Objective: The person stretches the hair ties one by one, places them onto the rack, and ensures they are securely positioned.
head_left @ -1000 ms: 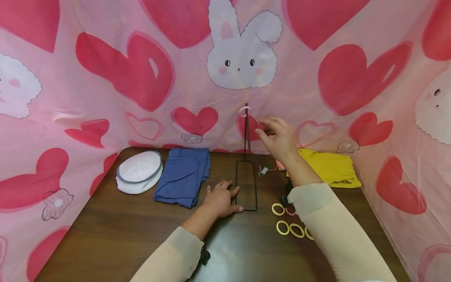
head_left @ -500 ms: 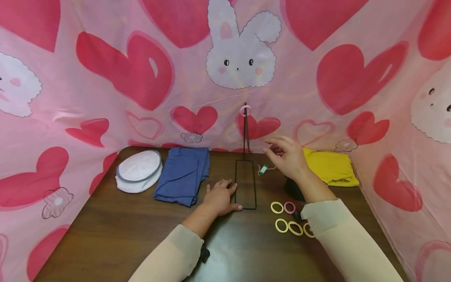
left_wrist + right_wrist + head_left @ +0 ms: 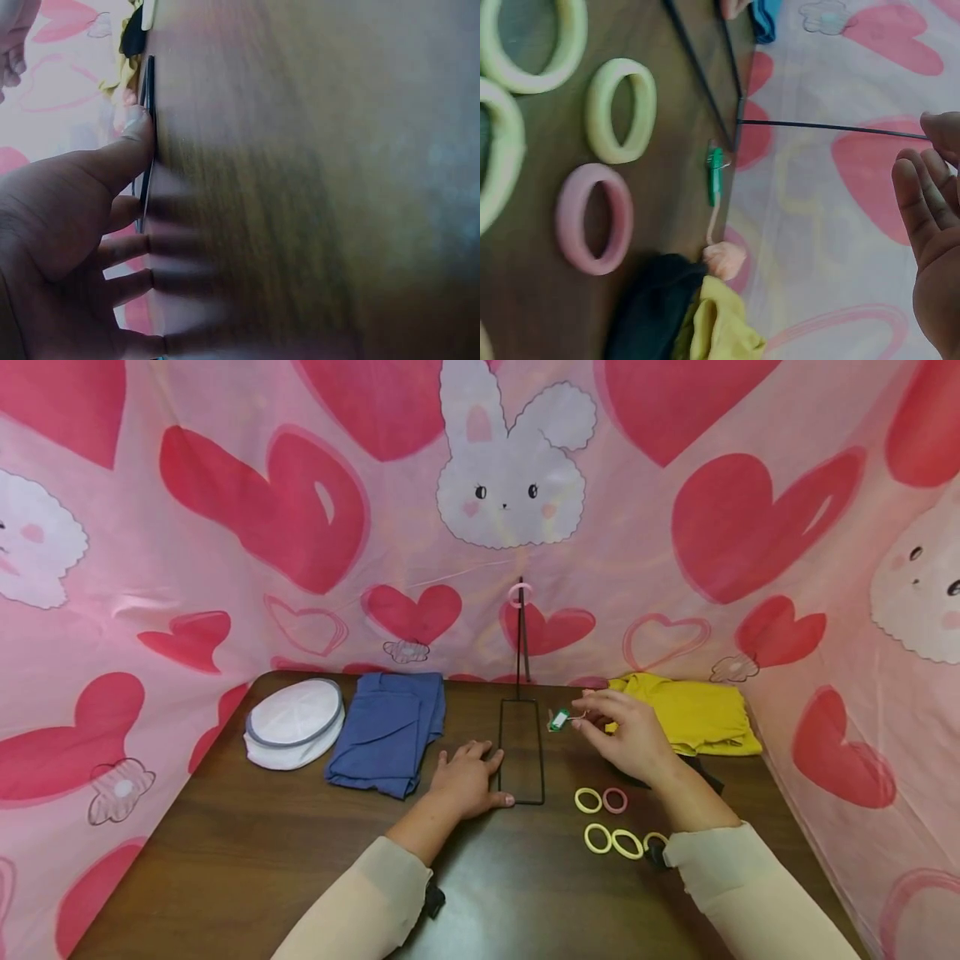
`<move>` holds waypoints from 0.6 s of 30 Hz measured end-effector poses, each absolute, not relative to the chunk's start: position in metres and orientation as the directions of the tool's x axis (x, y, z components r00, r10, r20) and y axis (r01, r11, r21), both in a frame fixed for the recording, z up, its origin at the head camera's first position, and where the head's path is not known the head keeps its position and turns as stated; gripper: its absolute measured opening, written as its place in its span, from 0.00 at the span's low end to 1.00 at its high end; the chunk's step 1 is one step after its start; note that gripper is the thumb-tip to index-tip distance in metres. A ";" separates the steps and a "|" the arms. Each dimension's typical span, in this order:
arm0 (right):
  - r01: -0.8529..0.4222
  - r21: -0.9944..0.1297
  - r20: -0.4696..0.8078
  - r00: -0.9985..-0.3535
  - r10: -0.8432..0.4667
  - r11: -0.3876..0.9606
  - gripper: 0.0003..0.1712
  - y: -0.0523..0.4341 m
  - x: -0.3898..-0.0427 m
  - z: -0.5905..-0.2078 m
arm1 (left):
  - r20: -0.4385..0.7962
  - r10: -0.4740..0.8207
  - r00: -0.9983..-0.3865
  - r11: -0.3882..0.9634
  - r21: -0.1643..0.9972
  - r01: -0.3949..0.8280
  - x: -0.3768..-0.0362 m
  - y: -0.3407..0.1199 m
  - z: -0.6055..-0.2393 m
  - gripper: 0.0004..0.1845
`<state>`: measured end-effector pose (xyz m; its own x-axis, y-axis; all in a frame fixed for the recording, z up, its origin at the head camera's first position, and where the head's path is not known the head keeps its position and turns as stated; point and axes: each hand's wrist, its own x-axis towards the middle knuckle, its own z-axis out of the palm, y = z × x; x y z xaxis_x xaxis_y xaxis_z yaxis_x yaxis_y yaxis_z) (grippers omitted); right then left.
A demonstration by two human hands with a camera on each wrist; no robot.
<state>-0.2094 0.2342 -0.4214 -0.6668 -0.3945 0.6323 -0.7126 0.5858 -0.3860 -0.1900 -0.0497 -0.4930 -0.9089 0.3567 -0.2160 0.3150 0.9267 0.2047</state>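
A black wire stand [image 3: 519,647] with a rectangular base rises at the middle of the table's far side, and a pink ring [image 3: 521,594] hangs near its top. My left hand [image 3: 463,783] rests beside the base with fingers spread and straight, its thumb on the near corner. My right hand [image 3: 628,735] hovers right of the stand, fingers loosely bent, holding nothing; the right wrist view shows nothing in its fingers. Below it lie several yellow rings [image 3: 597,838] and another pink ring [image 3: 615,801]. A small green-and-white object [image 3: 559,720] on a cord lies near its fingertips.
At the left are a round white fabric item [image 3: 296,714] with a grey rim and a folded blue cloth [image 3: 386,735]. A folded yellow cloth [image 3: 697,714] lies back right, with a black cloth [image 3: 649,311] beside it. Pink patterned sheeting [image 3: 405,543] encloses the table.
My right hand has drawn down and to the right, away from the upper part of the stand. My left hand stays at the base. The pink ring remains on the stand.
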 end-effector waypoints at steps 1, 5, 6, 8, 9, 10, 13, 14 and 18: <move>-0.712 -0.381 0.628 -0.668 -0.399 0.590 0.18 0.236 -0.207 -0.424 | -0.215 0.356 -0.909 0.927 0.200 0.316 -0.190 -0.050 -0.493 0.48; -0.695 -0.373 0.600 -0.686 -0.412 0.614 0.17 0.243 -0.199 -0.436 | -0.222 0.357 -0.908 0.929 0.192 0.318 -0.190 -0.050 -0.493 0.48; -0.692 -0.374 0.590 -0.691 -0.417 0.618 0.17 0.245 -0.196 -0.438 | -0.225 0.356 -0.907 0.929 0.192 0.317 -0.190 -0.050 -0.493 0.48; -0.686 -0.374 0.567 -0.702 -0.431 0.624 0.18 0.248 -0.192 -0.443 | -0.227 0.354 -0.907 0.930 0.192 0.314 -0.190 -0.049 -0.492 0.48; -0.684 -0.375 0.554 -0.707 -0.440 0.626 0.18 0.250 -0.191 -0.445 | -0.228 0.352 -0.908 0.930 0.191 0.313 -0.191 -0.049 -0.492 0.48; -0.681 -0.378 0.540 -0.713 -0.448 0.627 0.17 0.251 -0.189 -0.447 | -0.227 0.351 -0.908 0.931 0.190 0.312 -0.191 -0.049 -0.493 0.48; -0.671 -0.390 0.485 -0.732 -0.478 0.631 0.17 0.254 -0.184 -0.451 | -0.224 0.348 -0.910 0.932 0.187 0.310 -0.192 -0.050 -0.493 0.48; -0.666 -0.394 0.463 -0.739 -0.489 0.634 0.17 0.255 -0.183 -0.452 | -0.225 0.347 -0.911 0.933 0.187 0.309 -0.192 -0.050 -0.493 0.48; -0.650 -0.397 0.371 -0.760 -0.534 0.648 0.17 0.259 -0.179 -0.456 | -0.224 0.347 -0.911 0.932 0.186 0.310 -0.191 -0.050 -0.494 0.48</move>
<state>-0.1785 0.2591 -0.4562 -0.7598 -0.5338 0.3712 -0.6495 0.6481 -0.3975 -0.1914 -0.0505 -0.4943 -0.9107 0.3473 -0.2236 0.3099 0.9324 0.1859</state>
